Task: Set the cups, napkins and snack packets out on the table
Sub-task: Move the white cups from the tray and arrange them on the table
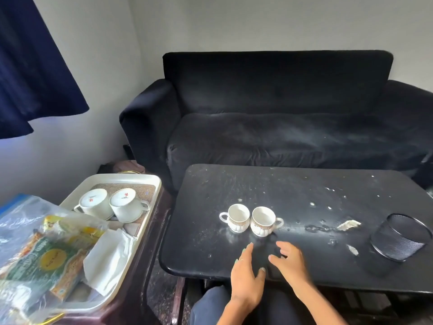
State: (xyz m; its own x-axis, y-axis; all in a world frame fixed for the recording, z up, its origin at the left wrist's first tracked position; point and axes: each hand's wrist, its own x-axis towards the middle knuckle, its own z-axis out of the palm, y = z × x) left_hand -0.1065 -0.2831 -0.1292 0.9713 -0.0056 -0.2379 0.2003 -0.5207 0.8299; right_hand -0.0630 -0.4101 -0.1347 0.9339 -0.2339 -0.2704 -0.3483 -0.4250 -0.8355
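Over table [210,249], both hands [269,266] empty, fingers spread.

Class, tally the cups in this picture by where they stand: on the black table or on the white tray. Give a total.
Cups upright on the black table: 2
Cups upside down on the white tray: 2
Total: 4

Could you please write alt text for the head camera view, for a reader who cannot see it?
Two bare hands, left and right, hover empty over a black table just behind two upright white patterned cups. At left, a white tray holds two upturned white cups, white napkins and bagged snack packets.
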